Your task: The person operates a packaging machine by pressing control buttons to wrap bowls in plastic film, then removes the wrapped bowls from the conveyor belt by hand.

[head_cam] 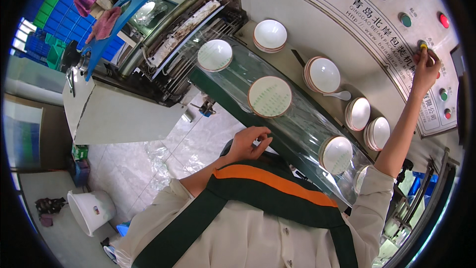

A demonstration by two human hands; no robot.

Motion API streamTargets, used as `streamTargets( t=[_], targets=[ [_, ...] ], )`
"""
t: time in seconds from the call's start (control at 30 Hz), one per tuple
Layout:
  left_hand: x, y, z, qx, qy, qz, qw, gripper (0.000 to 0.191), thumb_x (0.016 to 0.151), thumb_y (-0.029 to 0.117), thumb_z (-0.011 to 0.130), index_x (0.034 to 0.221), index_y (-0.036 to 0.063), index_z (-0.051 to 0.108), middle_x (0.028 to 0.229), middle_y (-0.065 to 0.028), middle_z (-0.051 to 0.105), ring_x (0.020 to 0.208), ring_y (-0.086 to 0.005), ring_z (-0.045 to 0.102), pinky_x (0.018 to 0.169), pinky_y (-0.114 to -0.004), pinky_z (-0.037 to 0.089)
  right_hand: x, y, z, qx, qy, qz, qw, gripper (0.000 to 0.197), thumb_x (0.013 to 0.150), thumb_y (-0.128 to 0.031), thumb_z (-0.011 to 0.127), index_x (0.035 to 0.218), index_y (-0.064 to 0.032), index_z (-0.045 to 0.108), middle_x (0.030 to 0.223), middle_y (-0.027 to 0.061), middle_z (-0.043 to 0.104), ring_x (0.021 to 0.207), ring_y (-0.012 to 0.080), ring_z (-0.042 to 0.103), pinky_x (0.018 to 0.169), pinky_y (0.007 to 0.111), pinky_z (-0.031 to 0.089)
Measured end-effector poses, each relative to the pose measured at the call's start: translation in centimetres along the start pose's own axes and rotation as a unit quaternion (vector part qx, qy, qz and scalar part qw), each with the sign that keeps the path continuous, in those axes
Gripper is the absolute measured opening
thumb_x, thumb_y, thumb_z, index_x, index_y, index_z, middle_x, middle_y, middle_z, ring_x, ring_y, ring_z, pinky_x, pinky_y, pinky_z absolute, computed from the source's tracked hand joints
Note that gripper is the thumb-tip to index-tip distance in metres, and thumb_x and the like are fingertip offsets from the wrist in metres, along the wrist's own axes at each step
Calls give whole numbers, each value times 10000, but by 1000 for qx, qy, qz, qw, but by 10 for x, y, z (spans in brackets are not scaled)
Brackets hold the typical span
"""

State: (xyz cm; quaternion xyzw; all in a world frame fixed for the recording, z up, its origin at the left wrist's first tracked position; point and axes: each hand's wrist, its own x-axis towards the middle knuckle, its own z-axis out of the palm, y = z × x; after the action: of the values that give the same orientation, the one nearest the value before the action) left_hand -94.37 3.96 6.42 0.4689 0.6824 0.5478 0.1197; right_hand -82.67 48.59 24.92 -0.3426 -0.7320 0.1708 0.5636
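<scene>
At the upper right my right hand (425, 63) has its fingertips on a yellow-topped knob (423, 45) of the machine's control panel (394, 33). My left hand (250, 143), fingers curled with a gap to the thumb and nothing between them, hangs beside the near edge of the green conveyor belt (219, 95). Clear plastic film (301, 126) covers stacked bowls on the belt: one bowl (215, 56) by the rollers, one (270, 96) mid-belt, one (336, 155) nearer my body, another partly behind my right sleeve.
Behind the belt, a ledge holds more bowl stacks (270, 35) and a white spoon (340, 95). A metal roller (171, 26) and sealing frame (186, 31) cross the belt's far end. A blue plastic frame (128, 11) stands left of it; a white bucket (93, 210) is at lower left.
</scene>
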Motion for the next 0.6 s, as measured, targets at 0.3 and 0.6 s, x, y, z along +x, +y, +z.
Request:
streamTargets(
  t=[0.3,0.6],
  targets=[
    [8,7,3,-7,46,40,998,181,721,50,630,883,20,556,648,-67,552,551,-173,551,500,-254,437,1,1,3,39,3,3,999,248,844,-178,549,951,25,456,752,117,628,645,124,621,590,198,480],
    [14,12,-26,32,111,-40,992,158,764,31,583,916,-7,557,746,-90,578,636,-152,550,576,-240,435,2,6,4,62,5,-11,998,236,848,-158,540,943,35,442,743,116,616,625,121,606,581,197,481]
  ],
)
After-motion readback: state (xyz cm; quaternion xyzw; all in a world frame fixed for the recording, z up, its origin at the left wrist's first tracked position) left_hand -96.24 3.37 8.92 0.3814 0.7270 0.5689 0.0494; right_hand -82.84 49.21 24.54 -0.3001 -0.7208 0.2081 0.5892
